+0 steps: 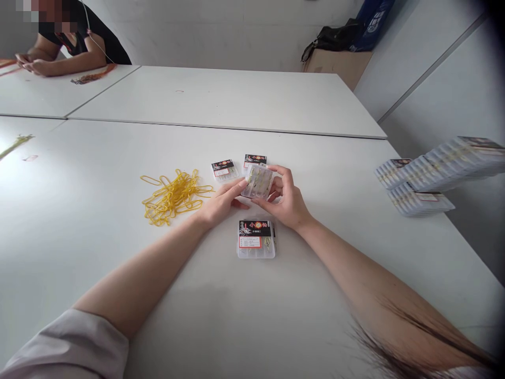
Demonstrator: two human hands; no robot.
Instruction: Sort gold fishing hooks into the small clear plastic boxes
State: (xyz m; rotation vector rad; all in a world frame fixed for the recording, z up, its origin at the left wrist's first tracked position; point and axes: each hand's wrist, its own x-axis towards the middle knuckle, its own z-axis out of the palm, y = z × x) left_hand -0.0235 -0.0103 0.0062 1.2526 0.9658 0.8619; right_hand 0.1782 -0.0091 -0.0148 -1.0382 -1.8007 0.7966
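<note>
Between my two hands is a small clear plastic box [258,181] with compartments and tiny items inside, perhaps fish hooks. My right hand [287,199] grips its right side with thumb and fingers. On its left edge, the fingers of my left hand [224,201] close against the box. Just beyond lie two similar boxes with black labels, a left one [224,170] and a right one [255,159] partly covered by the held box. Nearer to me sits a short stack of labelled boxes [256,239]. A loose heap of yellow rubber bands [173,197] lies left of my left hand.
Tall stacks of the same boxes [437,171] stand at the table's right edge, some leaning. Across the white table [221,100], a person [74,47] rests their forearms at the far left. A black bag [333,39] lies on a cardboard box [335,62] behind the table.
</note>
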